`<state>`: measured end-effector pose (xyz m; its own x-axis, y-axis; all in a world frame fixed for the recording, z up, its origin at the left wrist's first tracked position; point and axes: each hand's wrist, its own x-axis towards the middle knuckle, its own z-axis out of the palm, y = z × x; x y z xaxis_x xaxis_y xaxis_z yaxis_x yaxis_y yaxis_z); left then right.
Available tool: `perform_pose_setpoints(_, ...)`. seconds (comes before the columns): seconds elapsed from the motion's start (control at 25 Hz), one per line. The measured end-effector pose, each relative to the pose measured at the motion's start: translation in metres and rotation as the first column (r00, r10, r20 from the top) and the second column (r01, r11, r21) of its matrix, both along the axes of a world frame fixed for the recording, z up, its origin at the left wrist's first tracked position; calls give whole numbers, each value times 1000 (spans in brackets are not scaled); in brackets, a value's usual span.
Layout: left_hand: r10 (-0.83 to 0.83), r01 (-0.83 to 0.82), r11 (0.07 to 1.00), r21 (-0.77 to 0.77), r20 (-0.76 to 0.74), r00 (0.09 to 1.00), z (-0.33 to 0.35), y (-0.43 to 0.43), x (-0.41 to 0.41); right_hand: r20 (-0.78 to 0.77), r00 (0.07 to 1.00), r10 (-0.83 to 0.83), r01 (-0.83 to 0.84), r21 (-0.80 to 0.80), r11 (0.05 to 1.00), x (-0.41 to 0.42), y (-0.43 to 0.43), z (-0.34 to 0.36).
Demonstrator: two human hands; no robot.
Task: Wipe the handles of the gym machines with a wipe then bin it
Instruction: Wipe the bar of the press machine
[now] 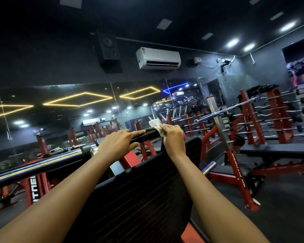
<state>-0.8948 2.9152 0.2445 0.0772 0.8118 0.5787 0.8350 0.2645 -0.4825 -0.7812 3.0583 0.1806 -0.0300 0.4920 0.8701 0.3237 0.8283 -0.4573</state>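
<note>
Black handle (pixel 150 133) runs lower-left to upper-right, left hand (pixel 116 144) lies on it fingers straight together, right hand (pixel 172 137) clutches white wipe (pixel 154 124) round its right end

Dark gym floor (pixel 279 199), red machine frames (pixel 223 178) standing on it, black flat bench (pixel 279 150), barbell rack (pixel 274 109) behind

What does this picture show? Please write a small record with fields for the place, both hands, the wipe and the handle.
place: gym with red machines, a mirror and an air conditioner
left hand: rests on the black handle, fingers fairly straight
right hand: holds the wipe against the handle's far end
wipe: white, crumpled, partly sticking out above the right hand
stage: wiping; wipe not yet binned
</note>
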Motion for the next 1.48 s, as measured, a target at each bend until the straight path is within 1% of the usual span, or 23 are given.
perform_pose_setpoints(0.04, -9, 9, 1000, 18, -20, 1000, -2, 1, -1, 8, 1000, 19, -20, 41, 999, -3, -5, 1)
perform_pose_setpoints(0.16, -10, 13, 999, 48, -66, 998, -3, 0, -3, 97, 995, 15, -40, 262, 964, -12, -21, -9)
perform_pose_setpoints(0.24, -18, 22, 998, 52, -76, 997, -4, 1, -3, 70, 998, 6, -28, 323, 946, -8, -12, -9)
perform_pose_setpoints(0.28, -21, 25, 998, 53, -78, 997, -4, 1, -3, 48, 999, 8, -22, 302, 953, -5, -5, -8)
perform_pose_setpoints(0.36, -29, 34, 998, 58, -73, 997, -4, 1, -4, 9, 1000, 23, -24, 163, 986, -3, 8, -6)
perform_pose_setpoints(0.48, -37, 42, 997, 60, -73, 997, -5, 1, -5, -142, 987, 74, -87, -89, 992, 1, 24, -9)
perform_pose_setpoints(0.52, -37, 41, 997, 59, -69, 997, -5, 2, -5, -191, 977, 92, -117, -127, 985, 2, 24, -8)
perform_pose_setpoints(0.56, -36, 40, 998, 57, -67, 997, -5, 2, -6, -221, 969, 108, -134, -104, 986, 2, 20, -5)
perform_pose_setpoints(0.6, -38, 41, 998, 57, -66, 997, -5, 3, -6, -220, 968, 120, -127, -18, 992, -1, 13, -2)
perform_pose_setpoints(0.68, -38, 42, 997, 58, -67, 997, -4, 2, -7, -143, 984, 109, -86, 155, 984, -11, 2, -1)
perform_pose_setpoints(0.72, -38, 42, 998, 57, -68, 997, -4, 2, -6, -130, 987, 98, -76, 160, 984, -14, 1, -2)
perform_pose_setpoints(0.76, -40, 43, 997, 56, -66, 997, -5, 2, -6, -150, 985, 91, -76, 105, 992, -14, 3, -4)
perform_pose_setpoints(0.84, -40, 43, 998, 53, -71, 997, -6, 2, -6, -248, 964, 96, -112, -51, 992, -13, 12, -9)
perform_pose_setpoints(0.96, -43, 46, 998, 49, -69, 997, -5, 2, -7, -467, 871, 154, -252, -156, 955, -14, 16, -14)
perform_pose_setpoints(1.0, -43, 46, 998, 47, -64, 997, -5, 2, -6, -512, 848, 137, -290, -232, 929, -14, 15, -15)
perform_pose_setpoints(1.04, -40, 43, 998, 46, -61, 997, -5, 2, -6, -521, 847, 110, -314, -320, 894, -14, 14, -19)
perform_pose_setpoints(1.08, -38, 40, 998, 45, -57, 998, -5, 2, -5, -495, 865, 86, -313, -398, 862, -15, 15, -24)
perform_pose_setpoints(1.2, -41, 43, 998, 42, -47, 998, -5, 1, -5, -304, 951, 47, -220, -565, 795, -16, 19, -35)
perform_pose_setpoints(1.24, -42, 44, 998, 44, -49, 998, -5, 1, -5, -279, 959, 40, -204, -588, 783, -13, 19, -32)
perform_pose_setpoints(1.28, -42, 45, 998, 47, -53, 998, -5, 1, -5, -300, 953, 41, -219, -592, 776, -11, 20, -25)
perform_pose_setpoints(1.4, -41, 43, 998, 50, -57, 998, -5, 2, -5, -437, 898, 52, -319, -565, 761, -7, 22, -9)
perform_pose_setpoints(1.44, -39, 41, 998, 50, -56, 998, -5, 2, -6, -439, 897, 55, -321, -562, 762, -9, 21, -11)
perform_pose_setpoints(1.48, -38, 40, 998, 49, -52, 998, -5, 2, -5, -406, 912, 52, -299, -573, 763, -11, 20, -16)
